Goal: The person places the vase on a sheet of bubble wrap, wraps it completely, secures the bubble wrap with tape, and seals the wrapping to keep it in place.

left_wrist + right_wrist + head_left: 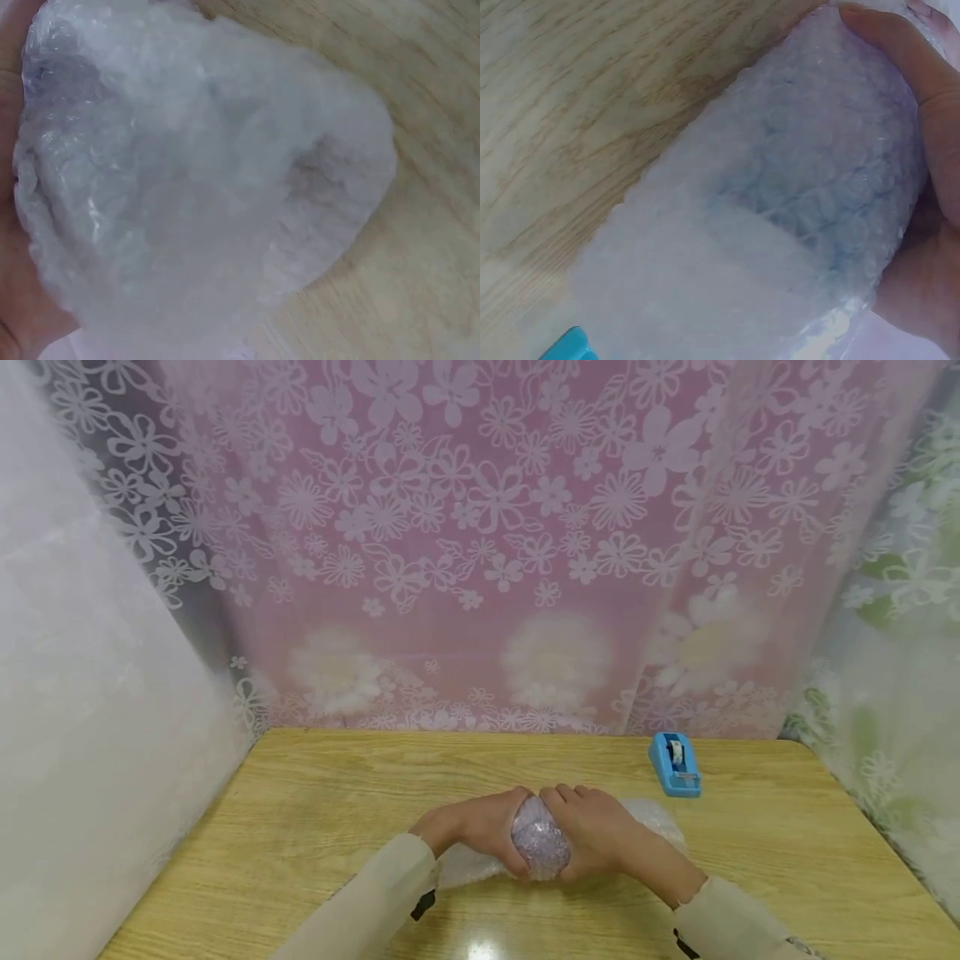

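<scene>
Between my two hands is a rounded bundle of clear bubble wrap [540, 842] with something pale purple showing through; the wrap blurs what is inside. My left hand [486, 827] curls round its left side, thumb low and fingers at the top. From the other side, my right hand [594, 828] grips it the same way. Loose wrap sticks out past both hands, low over the table. The left wrist view shows the crumpled, hollow end of the bubble wrap [225, 172]. In the right wrist view, faint bluish lines show through the bubble wrap [780, 187] beside my thumb [900, 49].
A blue tape dispenser [675, 767] with a roll of tape stands at the back right of the wooden table [360, 777]. A pink flowered curtain [465, 568] hangs behind the table, and pale sheets hang at both sides.
</scene>
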{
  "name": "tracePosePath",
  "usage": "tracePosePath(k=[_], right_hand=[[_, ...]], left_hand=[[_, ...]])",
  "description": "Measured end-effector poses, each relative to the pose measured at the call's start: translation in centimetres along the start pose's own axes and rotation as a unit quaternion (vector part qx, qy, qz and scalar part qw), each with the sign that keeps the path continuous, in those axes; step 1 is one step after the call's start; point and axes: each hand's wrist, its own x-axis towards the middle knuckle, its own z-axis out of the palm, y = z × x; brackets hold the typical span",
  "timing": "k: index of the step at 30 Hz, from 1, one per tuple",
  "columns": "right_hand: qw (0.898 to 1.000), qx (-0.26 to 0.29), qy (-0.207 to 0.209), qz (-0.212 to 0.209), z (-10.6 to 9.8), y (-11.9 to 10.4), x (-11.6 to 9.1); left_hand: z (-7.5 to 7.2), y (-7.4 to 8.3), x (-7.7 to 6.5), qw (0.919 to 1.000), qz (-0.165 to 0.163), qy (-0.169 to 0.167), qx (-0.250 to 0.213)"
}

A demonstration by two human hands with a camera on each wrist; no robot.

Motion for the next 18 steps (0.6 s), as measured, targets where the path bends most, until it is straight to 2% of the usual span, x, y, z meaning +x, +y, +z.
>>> tracePosePath(k=[2, 5, 8, 10, 14, 18], right_hand=[[1.000, -0.001, -0.004, 0.004, 0.0, -0.1, -0.1], [1.000, -0.005, -0.008, 0.007, 0.0, -0.2, 0.0], [1.000, -0.010, -0.010, 0.009, 0.0, -0.4, 0.1], [1.000, -0.013, -0.014, 0.013, 0.0, -0.5, 0.1], [0.999, -0.023, -0.020, 0.023, -0.2, -0.7, 0.0], [0.999, -0.028, -0.023, 0.026, -0.3, -0.9, -0.1]], left_hand=[[0.0, 0.2, -0.2, 0.9995, -0.017, 0.005, 0.026], [0.0, 0.6, -0.5, 0.9918, -0.055, 0.023, 0.113], [0.1, 1.1, -0.8, 0.9735, -0.073, 0.040, 0.213], [0.2, 1.5, -1.0, 0.9610, -0.071, 0.048, 0.263], [0.4, 2.6, -1.0, 0.9408, -0.056, 0.057, 0.329], [1.0, 3.6, -0.9, 0.9244, -0.072, 0.072, 0.368]])
